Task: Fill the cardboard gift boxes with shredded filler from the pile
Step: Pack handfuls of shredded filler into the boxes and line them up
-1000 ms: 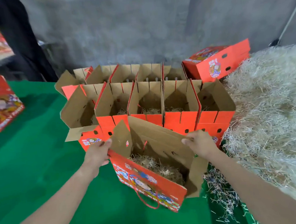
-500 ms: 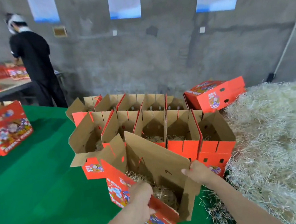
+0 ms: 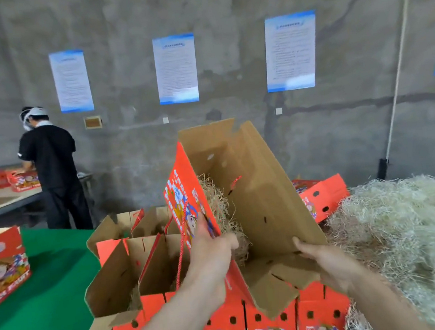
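There is room to pass over the green desk (image 3: 46, 301), lower left. Boxes (image 3: 116, 286) crowd the lower middle, a lifted box (image 3: 261, 187) above them. The filler pile (image 3: 404, 240) blocks the right.

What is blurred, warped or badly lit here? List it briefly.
Head view: light is flat, with no glare and soft shadows inside the open boxes; wide-angle warp bends the white pole and tilts the posters, whose text is too soft to read; the filler pile smears toward the right edge; the held box looks fairly sharp.
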Demonstrator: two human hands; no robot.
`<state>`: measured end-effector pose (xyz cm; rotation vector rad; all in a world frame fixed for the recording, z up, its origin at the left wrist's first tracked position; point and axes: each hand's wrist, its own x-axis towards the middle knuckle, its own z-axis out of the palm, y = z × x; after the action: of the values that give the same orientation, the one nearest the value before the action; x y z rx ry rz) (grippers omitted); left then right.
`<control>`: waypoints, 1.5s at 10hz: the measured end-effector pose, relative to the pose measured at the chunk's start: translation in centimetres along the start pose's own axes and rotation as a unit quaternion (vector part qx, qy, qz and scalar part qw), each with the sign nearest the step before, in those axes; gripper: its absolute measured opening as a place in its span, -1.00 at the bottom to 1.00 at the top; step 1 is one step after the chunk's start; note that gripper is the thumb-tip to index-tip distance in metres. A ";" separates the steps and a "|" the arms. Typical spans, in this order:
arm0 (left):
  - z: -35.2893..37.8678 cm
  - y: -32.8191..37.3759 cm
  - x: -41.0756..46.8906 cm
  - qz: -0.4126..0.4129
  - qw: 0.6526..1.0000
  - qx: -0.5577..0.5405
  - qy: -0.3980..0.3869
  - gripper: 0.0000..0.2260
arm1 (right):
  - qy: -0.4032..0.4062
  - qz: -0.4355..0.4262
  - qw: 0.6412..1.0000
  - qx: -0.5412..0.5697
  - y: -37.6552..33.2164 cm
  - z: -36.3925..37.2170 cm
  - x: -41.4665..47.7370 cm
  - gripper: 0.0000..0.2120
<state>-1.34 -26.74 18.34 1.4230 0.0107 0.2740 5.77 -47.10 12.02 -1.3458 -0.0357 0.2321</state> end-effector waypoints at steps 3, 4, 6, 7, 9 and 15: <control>-1.9 -0.5 13.1 0.020 0.999 0.019 -0.039 -0.85 | 0.145 -0.043 0.973 0.172 -3.9 4.8 9.4 -0.76; -3.5 -5.5 16.9 0.022 0.990 0.135 -0.019 -0.76 | 0.169 -0.032 0.972 0.158 -5.7 5.0 13.9 -0.67; -3.8 -12.3 25.8 0.039 0.960 0.253 -0.109 -0.51 | 0.192 -0.063 0.977 0.064 -9.0 3.6 23.1 -0.69; -1.5 -12.2 30.9 0.095 0.954 0.241 -0.154 -0.38 | 0.222 -0.067 0.973 -0.013 -10.2 2.6 25.8 -0.72; 2.8 -14.6 37.6 0.019 0.925 0.255 -0.279 -0.34 | 0.189 -0.129 0.723 -0.652 -6.7 1.3 28.8 -0.22; -3.2 -14.0 27.0 0.071 0.879 0.423 -0.209 -0.42 | 0.084 -0.063 0.736 -0.669 -0.4 3.8 23.5 -0.44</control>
<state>26.84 -20.06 8.38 2.3424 -0.3731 0.0644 28.20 -39.14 10.75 -2.8082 -0.1643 -0.0952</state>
